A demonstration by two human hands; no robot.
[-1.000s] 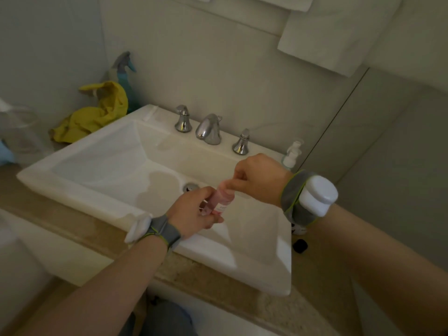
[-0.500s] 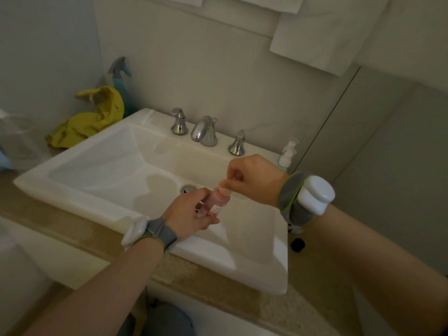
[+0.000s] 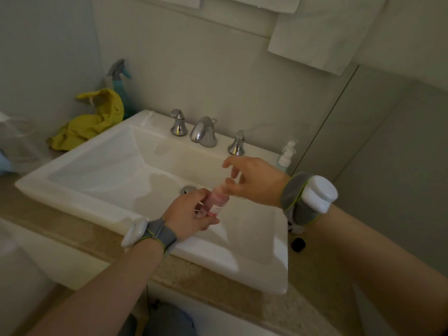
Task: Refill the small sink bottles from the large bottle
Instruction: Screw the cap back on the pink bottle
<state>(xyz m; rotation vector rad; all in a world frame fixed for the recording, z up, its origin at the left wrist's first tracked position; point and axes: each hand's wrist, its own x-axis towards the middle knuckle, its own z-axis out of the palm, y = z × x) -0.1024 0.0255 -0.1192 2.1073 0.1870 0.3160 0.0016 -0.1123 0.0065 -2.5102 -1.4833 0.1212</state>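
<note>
The small translucent plastic bottle (image 3: 215,202) is pink with a white label; the square ceramic sink (image 3: 266,270) is white, the speckled stone surface (image 3: 305,282) beige, the crumpled cloth (image 3: 92,122) yellow, the spray bottle (image 3: 120,89) teal with a grey trigger

sink (image 3: 72,197) on the counter (image 3: 218,282), small bottle (image 3: 217,202) above the basin
faucet (image 3: 203,132) on the back rim; cloth (image 3: 89,124) and spray bottle (image 3: 120,83) behind the left corner, pump bottle (image 3: 286,156) back right; left hand (image 3: 189,214) holds the small bottle, right hand (image 3: 257,180) at its top.
</note>
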